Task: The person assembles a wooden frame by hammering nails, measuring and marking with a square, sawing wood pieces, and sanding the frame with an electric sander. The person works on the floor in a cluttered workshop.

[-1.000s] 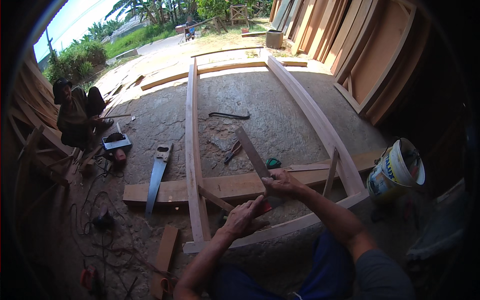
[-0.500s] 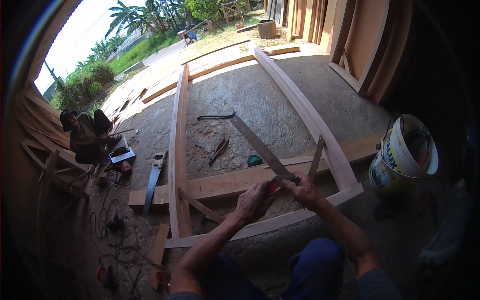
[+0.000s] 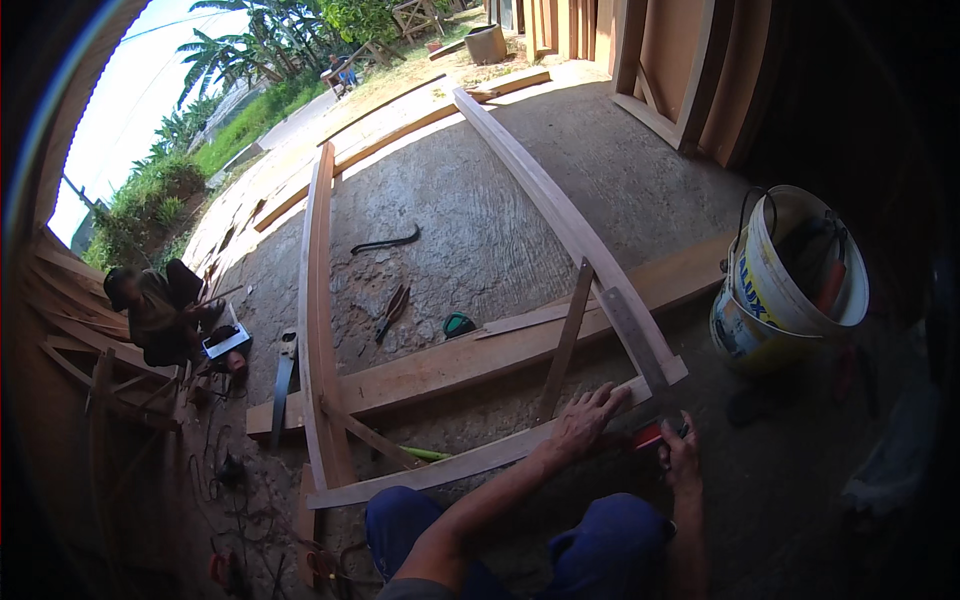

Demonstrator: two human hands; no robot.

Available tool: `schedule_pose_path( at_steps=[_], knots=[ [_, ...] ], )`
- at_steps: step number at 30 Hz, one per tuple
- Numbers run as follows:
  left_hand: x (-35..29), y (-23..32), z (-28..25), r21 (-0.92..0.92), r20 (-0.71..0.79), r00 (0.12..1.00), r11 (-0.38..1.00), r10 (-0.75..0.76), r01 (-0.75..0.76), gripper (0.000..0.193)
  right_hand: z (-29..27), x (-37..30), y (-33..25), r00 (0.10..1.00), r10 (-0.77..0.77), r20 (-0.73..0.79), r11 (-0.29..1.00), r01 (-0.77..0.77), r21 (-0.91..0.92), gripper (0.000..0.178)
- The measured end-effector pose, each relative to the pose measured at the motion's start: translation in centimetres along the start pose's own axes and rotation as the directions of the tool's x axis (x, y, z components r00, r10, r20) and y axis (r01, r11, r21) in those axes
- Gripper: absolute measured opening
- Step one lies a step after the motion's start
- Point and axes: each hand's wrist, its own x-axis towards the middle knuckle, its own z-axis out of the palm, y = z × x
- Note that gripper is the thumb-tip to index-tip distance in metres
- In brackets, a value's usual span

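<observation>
Red hndl (image 3: 648,436), blue trsrs (image 3: 610,540), wht bkt (image 3: 768,278)

The right hand (image 3: 680,455) partly covers a red object (image 3: 648,436), its kind unclear; the left sleeve (image 3: 415,590) is cut off by the near edge; shadow obscures what fills the white bucket (image 3: 788,310); the far person (image 3: 341,76) is too small to read.

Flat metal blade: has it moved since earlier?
Yes, the blade moved right, from between the sides of the wooden frame to its near right corner.
</observation>
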Motion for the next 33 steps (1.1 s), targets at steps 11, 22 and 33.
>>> schedule_pose_path(
  at_steps=[11,22,33],
  knots=[
    [2.1,0.8,0.7,-0.081,-0.003,0.994,0.991,0.106,-0.106,0.102,-0.5,2.7,0.9,0.995,-0.103,-0.013,0.990,0.103,0.093,0.035],
    [7.7,3.8,0.7,0.048,0.042,0.974,0.973,0.222,-0.224,0.083,-0.4,4.6,-0.5,0.982,-0.145,-0.124,0.979,0.160,0.123,0.029],
    [7.8,3.0,1.8,0.031,0.015,0.969,0.969,0.246,-0.246,0.081,-0.7,4.6,-1.2,0.992,-0.106,-0.070,0.984,0.115,0.134,0.025]
  ],
)
